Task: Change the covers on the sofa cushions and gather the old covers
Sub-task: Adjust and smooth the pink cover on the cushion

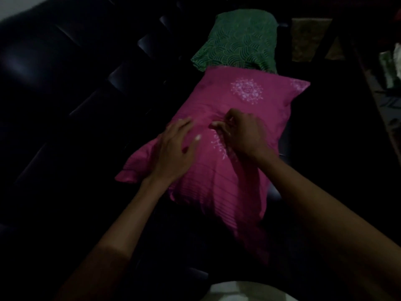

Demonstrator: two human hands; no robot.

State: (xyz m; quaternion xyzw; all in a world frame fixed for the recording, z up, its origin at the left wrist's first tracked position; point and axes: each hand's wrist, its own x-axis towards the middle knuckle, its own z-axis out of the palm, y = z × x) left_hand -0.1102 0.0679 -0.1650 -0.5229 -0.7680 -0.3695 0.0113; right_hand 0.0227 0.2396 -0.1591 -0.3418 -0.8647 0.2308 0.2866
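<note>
A cushion in a pink cover [238,98] with white flower-like prints lies on the seat of a dark sofa [65,94]. My left hand [175,148] lies flat on the cover's left half, fingers straight and spread. My right hand [243,133] sits near the middle of the cushion, its fingertips curled and pinching a fold of the pink cloth. Just behind the pink cushion lies a green cushion [238,42] with a dark wave pattern, touching its far edge.
The room is very dim. The sofa's dark padded backrest fills the left side. A dark table edge [358,94] runs along the right, with patterned cloth or rug [308,38] beyond it. Something pale [234,292] shows at the bottom edge.
</note>
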